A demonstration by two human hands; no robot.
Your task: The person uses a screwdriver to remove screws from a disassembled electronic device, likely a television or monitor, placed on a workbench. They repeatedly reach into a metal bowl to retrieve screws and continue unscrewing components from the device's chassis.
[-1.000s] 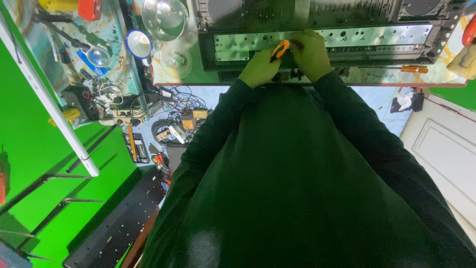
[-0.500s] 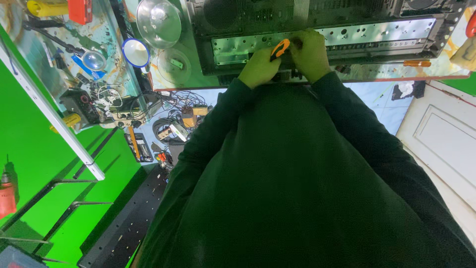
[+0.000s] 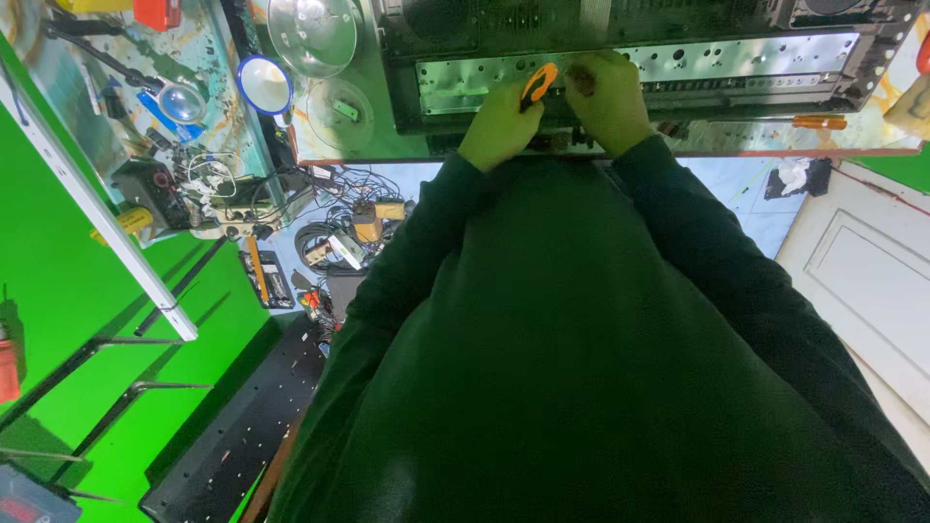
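Two hands are kept close together at the metal box point(image 3: 639, 58) on the table point(image 3: 349, 145). An orange tool point(image 3: 539, 83) is gripped by the curled left hand point(image 3: 501, 128). The right hand point(image 3: 608, 97) is bunched on the box's edge; whether anything is pinched cannot be told.

An electronics repair workshop: an opened metal chassis point(image 3: 639, 68) on the bench, tangled cables point(image 3: 334, 228), scattered tools.
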